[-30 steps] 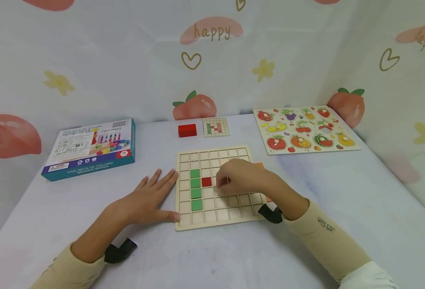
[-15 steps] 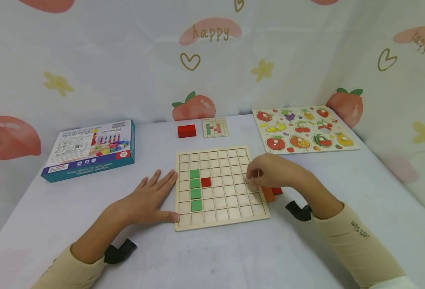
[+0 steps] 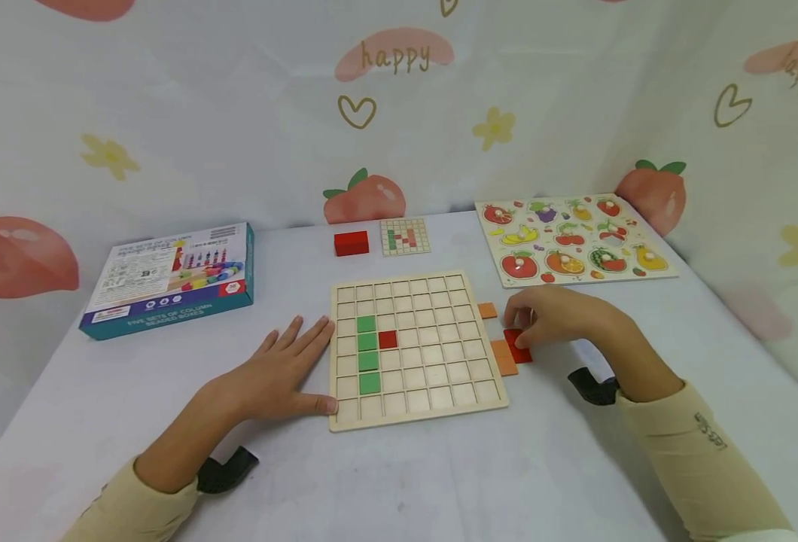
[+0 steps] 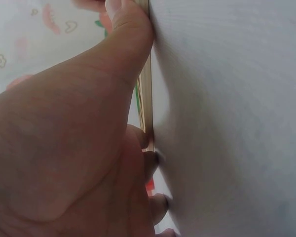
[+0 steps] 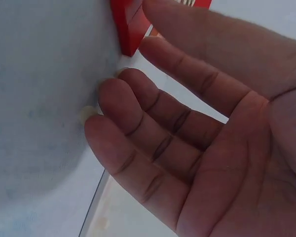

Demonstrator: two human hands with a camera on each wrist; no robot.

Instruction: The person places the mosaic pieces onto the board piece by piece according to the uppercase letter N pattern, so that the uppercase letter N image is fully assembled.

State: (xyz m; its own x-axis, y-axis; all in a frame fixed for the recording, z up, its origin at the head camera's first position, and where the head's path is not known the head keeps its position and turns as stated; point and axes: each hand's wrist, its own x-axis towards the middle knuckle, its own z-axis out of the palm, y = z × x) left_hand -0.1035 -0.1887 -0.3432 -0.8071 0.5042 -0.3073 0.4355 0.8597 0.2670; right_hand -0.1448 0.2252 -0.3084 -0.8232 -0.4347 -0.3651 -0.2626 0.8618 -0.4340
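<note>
My left hand [image 3: 263, 380] lies flat with fingers spread, its fingertips and thumb touching the left edge of the wooden grid board [image 3: 440, 376]. In the left wrist view, the left hand [image 4: 84, 128] meets the board's edge. Green square tiles [image 3: 368, 361] form a column on the board, with one red tile [image 3: 388, 339] beside them. Right of the board, my right hand [image 3: 558, 316] is over loose red tiles [image 3: 522, 354]. In the right wrist view, the thumb and index finger of the right hand [image 5: 187, 128] are at the red tiles [image 5: 130, 29], the other fingers loosely bent.
Orange tiles [image 3: 504, 358] lie against the board's right edge, with another orange tile [image 3: 487, 310] farther back. Behind the board are a red block stack [image 3: 351, 243] and a small pattern card [image 3: 405, 237]. A fruit puzzle [image 3: 575, 245] lies back right; a boxed bead set [image 3: 169, 278] lies left.
My right hand has moved right from over the board's middle to the loose red tiles, uncovering the grid's right side. My left hand has stayed at the board's left edge.
</note>
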